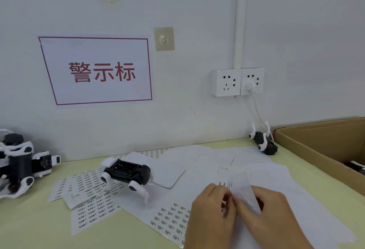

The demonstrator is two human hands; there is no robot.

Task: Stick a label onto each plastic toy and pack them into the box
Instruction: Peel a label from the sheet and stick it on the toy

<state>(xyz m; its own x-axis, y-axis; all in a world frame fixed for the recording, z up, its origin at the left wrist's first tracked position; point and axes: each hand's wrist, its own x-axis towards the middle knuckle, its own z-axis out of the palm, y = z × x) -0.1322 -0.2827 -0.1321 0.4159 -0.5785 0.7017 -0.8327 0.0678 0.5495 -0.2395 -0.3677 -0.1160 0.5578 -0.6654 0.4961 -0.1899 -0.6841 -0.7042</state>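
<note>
Head view, nearest first: we find both hands low in the frame, the left hand [212, 207] and the right hand [270, 211], meeting over a small translucent label strip [240, 187]. Each grip is pinched on that strip, fingertips close together at its lower edge; we judge this is how a label is worked loose from its backing, one hand steadying while the other picks. Whether a label has lifted we cannot tell.

Under and around the hands lie loose label sheets [171, 221], printed rows facing up, spread across the worktop [29, 225] so the stock stays within reach.

Further out, left of centre, a black and white plastic toy [126, 173] lies on its back, its flat black underside exposed; we judge it is set so to receive a label. A cluster of further toys [19, 162] waits at the left edge.

Farthest, another toy [263, 141] lies legs up by the wall, just beside the cardboard box [316, 150], which stands open at the right for packing. Wall sockets [238, 82] and a red-bordered sign [98, 71] sit above
</note>
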